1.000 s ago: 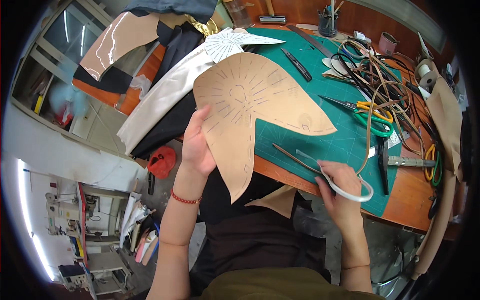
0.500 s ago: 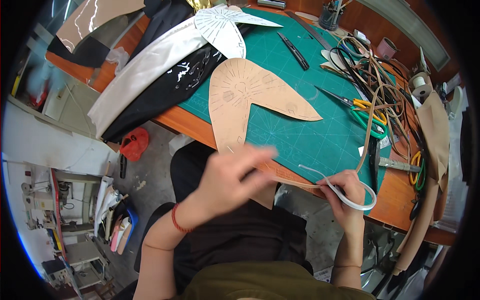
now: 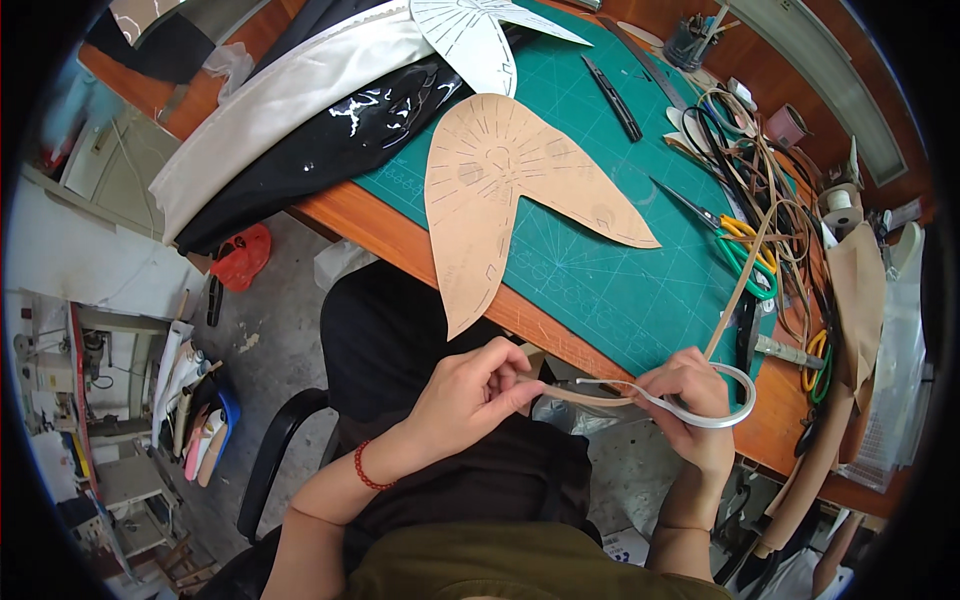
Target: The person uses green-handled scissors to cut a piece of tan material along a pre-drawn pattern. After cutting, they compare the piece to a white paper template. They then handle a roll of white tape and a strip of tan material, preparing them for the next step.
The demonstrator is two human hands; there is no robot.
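My left hand [image 3: 478, 392], beaded bracelet at its wrist, pinches the near end of a narrow tan strip [image 3: 592, 399] above my lap. The strip runs to my right hand [image 3: 688, 402], which is closed on it, and continues past that hand toward a tangle of straps. A roll of narrow white tape [image 3: 746, 400] also hangs from my right hand. Its loose end curves over the strip toward my left fingertips; whether it touches the strip is unclear. Beyond my hands, a tan pattern piece [image 3: 480, 200] with dashed marks overhangs the table edge.
On the green cutting mat [image 3: 590, 270] lie a black utility knife [image 3: 612, 98] and green-and-yellow-handled scissors [image 3: 735, 245]. Tangled straps [image 3: 785, 215] fill the right side. A white pattern piece [image 3: 465, 45] and folded white and black material [image 3: 310, 160] lie at the far left.
My left hand, blurred and higher before with fingers apart, has come down and closed on the strip's end. The tape's loose end has dropped from over the mat to beside the strip.
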